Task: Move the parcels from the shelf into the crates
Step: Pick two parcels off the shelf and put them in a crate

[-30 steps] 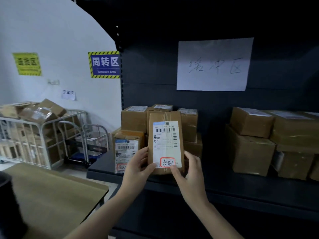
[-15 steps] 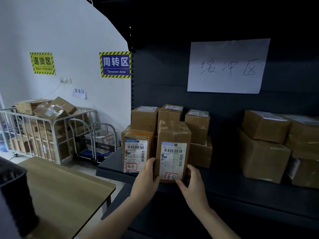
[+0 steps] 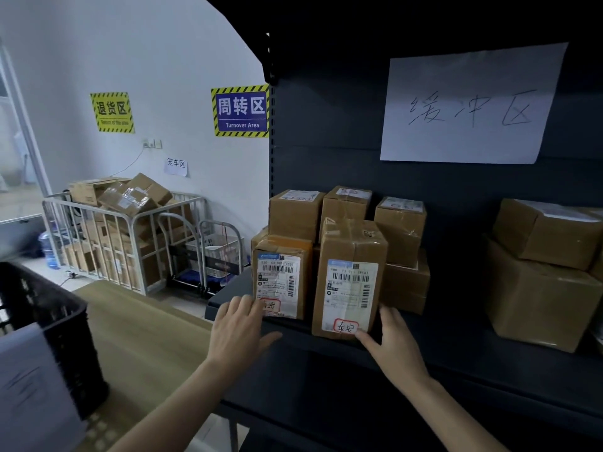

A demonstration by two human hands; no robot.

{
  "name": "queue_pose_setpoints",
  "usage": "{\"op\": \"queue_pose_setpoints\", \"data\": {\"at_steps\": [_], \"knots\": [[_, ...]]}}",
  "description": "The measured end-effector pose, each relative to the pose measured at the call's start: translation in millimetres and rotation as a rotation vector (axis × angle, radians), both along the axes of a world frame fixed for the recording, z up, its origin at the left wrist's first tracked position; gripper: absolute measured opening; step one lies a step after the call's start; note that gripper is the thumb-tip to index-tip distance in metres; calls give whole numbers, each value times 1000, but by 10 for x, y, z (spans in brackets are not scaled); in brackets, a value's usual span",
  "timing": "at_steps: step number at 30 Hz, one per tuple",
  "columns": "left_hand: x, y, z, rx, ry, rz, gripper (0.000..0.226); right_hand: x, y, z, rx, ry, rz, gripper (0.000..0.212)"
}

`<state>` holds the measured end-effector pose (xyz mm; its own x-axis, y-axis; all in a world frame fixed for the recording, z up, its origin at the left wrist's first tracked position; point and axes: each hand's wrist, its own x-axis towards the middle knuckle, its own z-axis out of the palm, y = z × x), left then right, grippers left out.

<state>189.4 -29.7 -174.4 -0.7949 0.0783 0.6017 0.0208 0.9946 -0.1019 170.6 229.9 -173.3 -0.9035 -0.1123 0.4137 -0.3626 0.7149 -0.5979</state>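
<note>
The tall brown cardboard parcel with a white shipping label [image 3: 350, 282] now stands upright on the dark metal shelf [image 3: 424, 347]; half a second ago both hands clasped it. The left hand [image 3: 239, 327] has let go, fingers spread against the shorter labelled parcel [image 3: 280, 277] beside it. The right hand [image 3: 396, 342] (loosely open) only touches the tall parcel's lower right corner. The black plastic crate [image 3: 49, 321] sits lower left.

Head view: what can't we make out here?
- Black crate: inside hidden by its own wall; left edge crops it.
- Label print on the tall parcel: too small to read.
- Shorter parcel: red-circled mark partly covered by the left hand.
- Right hand: fingertips hidden behind the tall parcel.
</note>
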Motion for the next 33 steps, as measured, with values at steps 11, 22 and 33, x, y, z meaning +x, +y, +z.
{"op": "queue_pose_setpoints", "data": {"at_steps": [11,22,33], "knots": [[-342,-171,89,685,-279,-91,78,-118,-102,168,-254,-224,187,76],[-251,-74,142,931,-252,-254,59,-103,-133,194,-282,-299,221,78],[172,-354,277,922,-105,-208,61,130,-459,383,-331,-252,342,71]]}}
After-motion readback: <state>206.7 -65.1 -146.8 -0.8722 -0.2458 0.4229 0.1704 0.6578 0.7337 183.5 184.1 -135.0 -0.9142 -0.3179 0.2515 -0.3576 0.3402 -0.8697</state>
